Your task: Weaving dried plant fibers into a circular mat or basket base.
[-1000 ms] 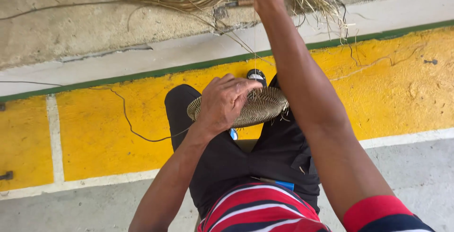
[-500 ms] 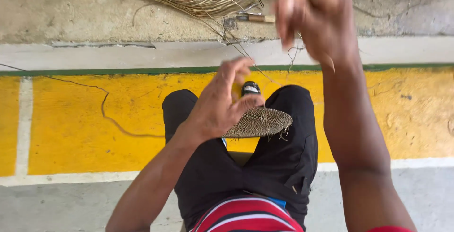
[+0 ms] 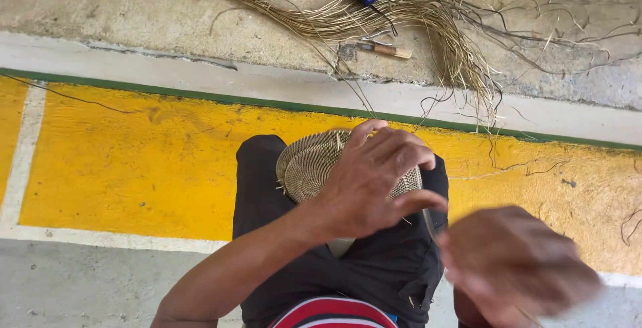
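under the left hand [image 3: 372, 182], curled fingers hold a woven disc [image 3: 309, 164]; right hand [image 3: 520, 265] blurred.

A single head-worn camera looks steeply down, close over the lap, facing the yellow floor [image 3: 120, 167] ahead.

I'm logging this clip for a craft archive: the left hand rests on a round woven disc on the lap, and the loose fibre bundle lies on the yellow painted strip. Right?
Not quite. The head view shows the fibre bundle lying on the bare grey concrete beyond the yellow strip, not on it. The rest stands: the left hand rests on the round woven disc on the lap.
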